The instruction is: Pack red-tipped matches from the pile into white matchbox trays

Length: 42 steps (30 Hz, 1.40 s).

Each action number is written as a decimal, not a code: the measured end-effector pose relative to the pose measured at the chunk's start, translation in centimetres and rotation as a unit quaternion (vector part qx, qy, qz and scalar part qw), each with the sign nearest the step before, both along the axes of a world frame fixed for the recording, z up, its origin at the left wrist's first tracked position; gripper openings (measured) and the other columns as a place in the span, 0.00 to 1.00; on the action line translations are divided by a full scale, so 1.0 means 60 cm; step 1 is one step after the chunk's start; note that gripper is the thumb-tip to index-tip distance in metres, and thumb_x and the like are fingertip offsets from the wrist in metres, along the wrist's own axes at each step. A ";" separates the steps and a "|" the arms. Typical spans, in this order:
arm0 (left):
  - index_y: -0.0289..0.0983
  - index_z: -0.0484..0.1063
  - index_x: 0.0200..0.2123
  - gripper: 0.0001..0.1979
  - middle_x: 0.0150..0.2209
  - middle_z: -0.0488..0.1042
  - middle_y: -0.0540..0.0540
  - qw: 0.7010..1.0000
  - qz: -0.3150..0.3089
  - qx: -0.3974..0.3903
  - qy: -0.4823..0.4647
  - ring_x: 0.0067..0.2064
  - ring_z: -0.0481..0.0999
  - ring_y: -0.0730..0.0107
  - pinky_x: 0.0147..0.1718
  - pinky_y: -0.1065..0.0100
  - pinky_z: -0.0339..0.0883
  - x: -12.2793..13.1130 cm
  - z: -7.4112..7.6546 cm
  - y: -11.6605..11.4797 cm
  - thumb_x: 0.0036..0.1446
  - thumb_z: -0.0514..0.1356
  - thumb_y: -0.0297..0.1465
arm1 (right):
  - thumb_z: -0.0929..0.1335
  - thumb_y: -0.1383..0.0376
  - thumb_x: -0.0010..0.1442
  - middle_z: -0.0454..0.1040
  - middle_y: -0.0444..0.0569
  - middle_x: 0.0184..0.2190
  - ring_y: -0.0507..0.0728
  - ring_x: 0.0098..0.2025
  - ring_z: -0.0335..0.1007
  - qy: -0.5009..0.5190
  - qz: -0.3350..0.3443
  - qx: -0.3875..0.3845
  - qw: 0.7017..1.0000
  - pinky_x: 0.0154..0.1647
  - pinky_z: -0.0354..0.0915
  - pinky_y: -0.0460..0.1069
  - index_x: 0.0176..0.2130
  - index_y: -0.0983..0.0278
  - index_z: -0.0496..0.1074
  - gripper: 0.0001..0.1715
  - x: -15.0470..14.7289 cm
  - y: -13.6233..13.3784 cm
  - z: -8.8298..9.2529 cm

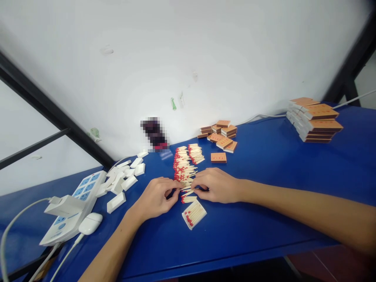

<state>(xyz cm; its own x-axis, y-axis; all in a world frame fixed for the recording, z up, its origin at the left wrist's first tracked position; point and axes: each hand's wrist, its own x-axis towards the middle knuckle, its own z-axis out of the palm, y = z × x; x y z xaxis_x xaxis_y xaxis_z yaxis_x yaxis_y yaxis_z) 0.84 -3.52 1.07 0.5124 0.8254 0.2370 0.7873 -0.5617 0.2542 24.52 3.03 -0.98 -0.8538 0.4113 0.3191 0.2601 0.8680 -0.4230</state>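
Red-headed matches (182,166) lie in a long pile on the blue table, with a smaller bunch of matches (195,153) beside its far end. My left hand (160,196) is at the near left of the pile, thumb and forefinger pinched at the match heads. From the other side my right hand (216,185) pinches at the plain wooden ends. The fingertips partly hide the matches between them. Just in front of the hands sits a white matchbox tray (205,214), tilted in its lie and partly filled with matches.
White empty trays (129,182) are heaped on the left, near a power strip (88,196) with a plugged charger and a white earphone case (90,223). Orange matchbox sleeves (225,141) lie by the wall. Bundled matchboxes (323,113) are stacked far right. A blurred phone-like object (154,133) leans there.
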 end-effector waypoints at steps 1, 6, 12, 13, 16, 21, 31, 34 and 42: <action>0.38 0.79 0.42 0.12 0.21 0.68 0.52 1.000 0.000 0.000 -0.001 0.25 0.66 0.73 0.31 0.70 0.60 0.000 0.000 0.000 0.58 0.57 0.25 | 0.66 0.70 0.58 0.70 0.41 0.25 0.50 0.28 0.61 0.001 0.002 0.002 1.000 0.31 0.50 0.46 0.31 0.63 0.72 0.05 0.000 0.000 -0.001; 0.38 0.79 0.40 0.12 0.22 0.69 0.52 1.000 -0.010 -0.013 0.008 0.26 0.66 0.73 0.31 0.70 0.59 0.001 0.002 -0.001 0.57 0.57 0.24 | 0.66 0.68 0.59 0.71 0.42 0.26 0.50 0.28 0.61 0.003 -0.005 0.013 1.000 0.31 0.50 0.46 0.33 0.63 0.74 0.06 0.001 0.000 -0.004; 0.38 0.79 0.40 0.11 0.21 0.67 0.53 1.000 0.000 -0.012 0.006 0.25 0.66 0.73 0.31 0.70 0.59 0.000 0.002 -0.001 0.58 0.58 0.25 | 0.66 0.67 0.61 0.72 0.43 0.26 0.51 0.29 0.63 0.003 -0.010 0.001 1.000 0.32 0.51 0.46 0.41 0.63 0.76 0.10 0.001 -0.002 -0.001; 0.38 0.79 0.40 0.11 0.21 0.67 0.53 1.000 0.002 -0.011 0.006 0.25 0.66 0.73 0.30 0.70 0.59 0.000 0.002 -0.001 0.58 0.58 0.26 | 0.66 0.67 0.61 0.72 0.43 0.26 0.51 0.29 0.63 0.003 -0.010 -0.001 1.000 0.31 0.51 0.46 0.42 0.63 0.76 0.11 0.001 -0.002 -0.001; 0.38 0.79 0.40 0.11 0.20 0.66 0.53 1.000 0.004 -0.009 0.004 0.25 0.66 0.73 0.30 0.70 0.58 -0.001 0.003 0.000 0.58 0.58 0.26 | 0.66 0.66 0.61 0.72 0.43 0.26 0.51 0.29 0.63 -0.004 -0.012 -0.002 1.000 0.31 0.51 0.46 0.41 0.63 0.77 0.10 0.001 -0.003 0.001; 0.37 0.79 0.38 0.12 0.21 0.67 0.52 1.000 -0.007 -0.022 0.012 0.25 0.65 0.73 0.30 0.70 0.58 0.002 0.008 -0.001 0.56 0.56 0.24 | 0.66 0.66 0.61 0.74 0.44 0.28 0.52 0.30 0.65 -0.006 -0.003 0.000 1.000 0.31 0.51 0.46 0.47 0.61 0.77 0.15 0.002 -0.003 0.004; 0.37 0.79 0.37 0.16 0.21 0.67 0.53 0.999 -0.009 -0.042 0.007 0.25 0.64 0.74 0.29 0.72 0.57 0.003 0.010 -0.002 0.49 0.56 0.20 | 0.65 0.67 0.61 0.76 0.45 0.32 0.52 0.31 0.67 -0.009 -0.002 0.015 1.000 0.31 0.51 0.47 0.41 0.61 0.77 0.12 0.001 -0.002 -0.001; 0.37 0.79 0.37 0.15 0.21 0.67 0.53 0.999 -0.014 -0.052 0.005 0.25 0.64 0.75 0.28 0.72 0.56 0.004 0.010 -0.002 0.51 0.55 0.20 | 0.66 0.67 0.60 0.75 0.44 0.29 0.51 0.30 0.65 -0.007 0.002 0.014 1.000 0.31 0.51 0.47 0.40 0.61 0.77 0.10 0.001 -0.001 -0.001; 0.37 0.79 0.40 0.17 0.22 0.67 0.53 0.998 -0.010 -0.067 -0.002 0.23 0.63 0.76 0.27 0.72 0.57 0.006 0.008 -0.004 0.49 0.56 0.20 | 0.67 0.69 0.59 0.73 0.43 0.27 0.51 0.29 0.64 -0.003 0.011 0.001 1.000 0.32 0.51 0.46 0.37 0.63 0.78 0.09 0.001 -0.001 0.003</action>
<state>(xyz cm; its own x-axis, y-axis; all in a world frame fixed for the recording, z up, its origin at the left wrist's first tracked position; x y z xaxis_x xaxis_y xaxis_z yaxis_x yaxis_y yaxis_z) 1.21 -3.79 1.52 0.5287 0.8393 0.1268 0.7747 -0.5381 0.3321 24.58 2.96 -0.79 -0.8647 0.3915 0.3148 0.2429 0.8743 -0.4202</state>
